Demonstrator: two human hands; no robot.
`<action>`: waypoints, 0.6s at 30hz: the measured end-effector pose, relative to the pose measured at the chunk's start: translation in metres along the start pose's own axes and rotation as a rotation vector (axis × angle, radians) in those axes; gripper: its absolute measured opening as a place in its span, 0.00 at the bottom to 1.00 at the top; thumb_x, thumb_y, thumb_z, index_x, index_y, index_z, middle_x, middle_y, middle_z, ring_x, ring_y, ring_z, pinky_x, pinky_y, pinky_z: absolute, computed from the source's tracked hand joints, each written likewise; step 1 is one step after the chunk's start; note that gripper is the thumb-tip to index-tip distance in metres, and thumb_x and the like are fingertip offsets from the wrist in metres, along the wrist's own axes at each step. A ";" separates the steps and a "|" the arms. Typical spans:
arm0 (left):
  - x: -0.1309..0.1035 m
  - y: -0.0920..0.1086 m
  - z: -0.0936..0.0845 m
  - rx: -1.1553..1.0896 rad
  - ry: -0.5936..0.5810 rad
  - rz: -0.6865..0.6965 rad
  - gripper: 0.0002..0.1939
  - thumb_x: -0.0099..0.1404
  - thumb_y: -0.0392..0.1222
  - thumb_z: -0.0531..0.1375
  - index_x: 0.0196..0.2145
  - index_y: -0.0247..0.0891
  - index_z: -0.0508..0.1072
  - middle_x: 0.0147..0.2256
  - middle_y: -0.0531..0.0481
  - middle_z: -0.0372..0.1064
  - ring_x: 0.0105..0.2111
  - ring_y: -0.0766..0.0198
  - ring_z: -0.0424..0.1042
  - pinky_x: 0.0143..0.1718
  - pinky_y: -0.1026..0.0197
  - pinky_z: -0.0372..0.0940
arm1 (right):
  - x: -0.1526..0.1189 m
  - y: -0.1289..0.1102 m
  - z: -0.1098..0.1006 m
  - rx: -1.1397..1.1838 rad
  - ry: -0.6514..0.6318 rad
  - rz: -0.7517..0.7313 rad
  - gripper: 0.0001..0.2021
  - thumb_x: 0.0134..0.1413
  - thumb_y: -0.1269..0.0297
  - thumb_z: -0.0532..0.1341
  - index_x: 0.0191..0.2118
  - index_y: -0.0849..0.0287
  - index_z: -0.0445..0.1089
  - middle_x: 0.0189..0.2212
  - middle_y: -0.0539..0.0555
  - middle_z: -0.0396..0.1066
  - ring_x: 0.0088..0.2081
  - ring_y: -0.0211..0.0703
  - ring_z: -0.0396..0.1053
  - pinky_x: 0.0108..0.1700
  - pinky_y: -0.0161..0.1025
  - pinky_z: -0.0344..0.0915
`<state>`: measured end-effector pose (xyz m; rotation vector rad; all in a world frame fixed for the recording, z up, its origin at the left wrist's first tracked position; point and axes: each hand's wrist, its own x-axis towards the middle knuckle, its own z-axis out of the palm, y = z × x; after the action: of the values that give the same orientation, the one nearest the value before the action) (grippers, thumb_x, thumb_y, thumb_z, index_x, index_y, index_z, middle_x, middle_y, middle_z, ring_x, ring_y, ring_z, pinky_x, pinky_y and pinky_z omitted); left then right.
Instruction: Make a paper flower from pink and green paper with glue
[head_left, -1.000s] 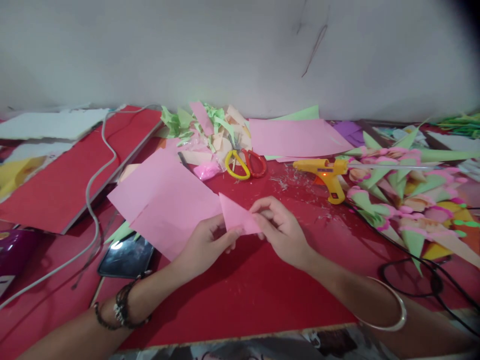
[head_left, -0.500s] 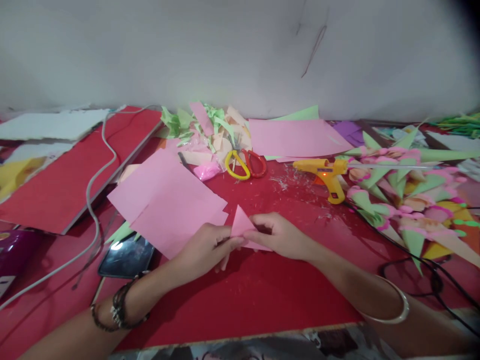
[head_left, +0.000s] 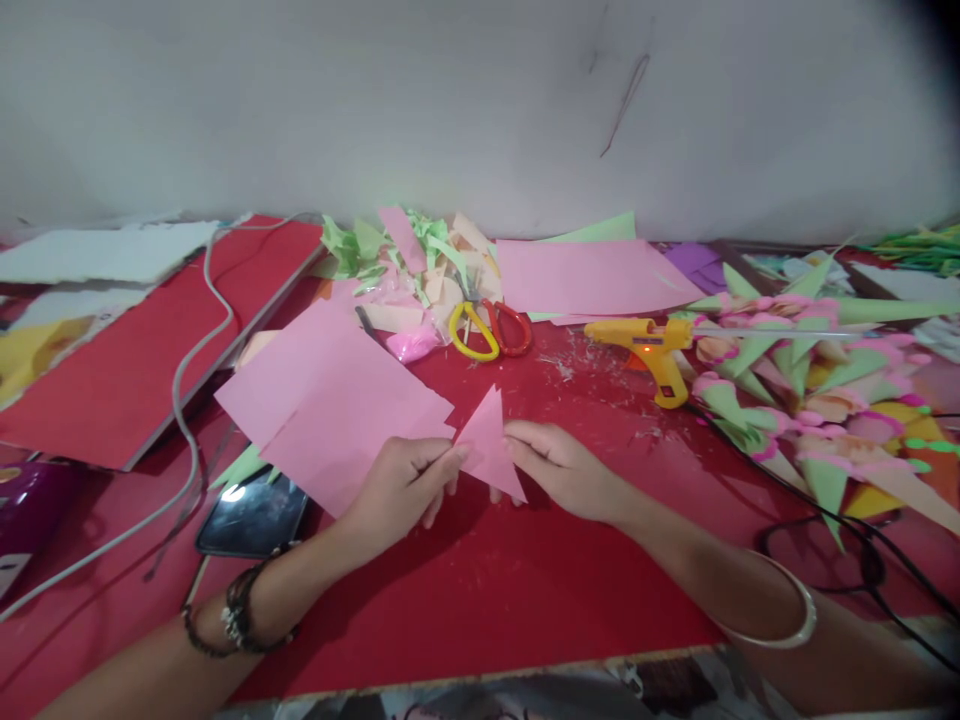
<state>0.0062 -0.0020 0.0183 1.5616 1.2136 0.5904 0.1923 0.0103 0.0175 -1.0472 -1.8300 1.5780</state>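
Note:
A small folded triangle of pink paper (head_left: 489,445) is held up between my hands, above the red table, with its point away from me. My left hand (head_left: 409,485) pinches its left corner between thumb and fingers. At the right edge my right hand (head_left: 562,465) grips it, the thumb in front and some fingertips showing below and behind the paper. Large pink sheets (head_left: 345,410) lie flat just left of the triangle, partly hidden by my left hand.
Scissors (head_left: 487,330) with yellow and red handles lie beyond my hands, beside paper scraps (head_left: 405,255). A yellow glue gun (head_left: 652,350) with a lit light stands right, near paper flowers (head_left: 802,380). A phone (head_left: 255,515) and white cable (head_left: 180,390) are left.
The folded pink paper has been turned, so more of its flat triangular face shows. My hands have drawn slightly apart, the left toward the left corner, the right to the right edge.

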 end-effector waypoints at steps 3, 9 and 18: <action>0.001 0.000 0.000 -0.010 0.039 -0.030 0.21 0.62 0.50 0.48 0.16 0.35 0.60 0.06 0.60 0.54 0.06 0.76 0.54 0.10 0.74 0.50 | 0.000 0.005 0.003 -0.076 0.121 -0.132 0.23 0.50 0.62 0.58 0.52 0.58 0.53 0.40 0.56 0.68 0.42 0.41 0.67 0.43 0.40 0.64; 0.002 -0.002 0.001 -0.114 0.009 -0.154 0.24 0.62 0.52 0.46 0.16 0.35 0.64 0.08 0.57 0.57 0.06 0.74 0.53 0.08 0.71 0.48 | -0.001 0.007 0.002 -0.378 0.133 -0.328 0.29 0.43 0.66 0.63 0.52 0.55 0.53 0.49 0.58 0.60 0.50 0.44 0.60 0.50 0.42 0.59; 0.003 0.001 -0.001 -0.073 0.015 -0.070 0.21 0.61 0.46 0.47 0.16 0.34 0.65 0.12 0.55 0.61 0.13 0.72 0.61 0.16 0.71 0.56 | -0.001 -0.001 -0.004 -0.376 0.074 -0.362 0.15 0.48 0.71 0.58 0.44 0.59 0.63 0.40 0.55 0.68 0.43 0.40 0.65 0.45 0.38 0.61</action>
<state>0.0067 0.0007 0.0187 1.4501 1.2399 0.5947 0.1955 0.0115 0.0193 -0.8473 -2.1684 0.9978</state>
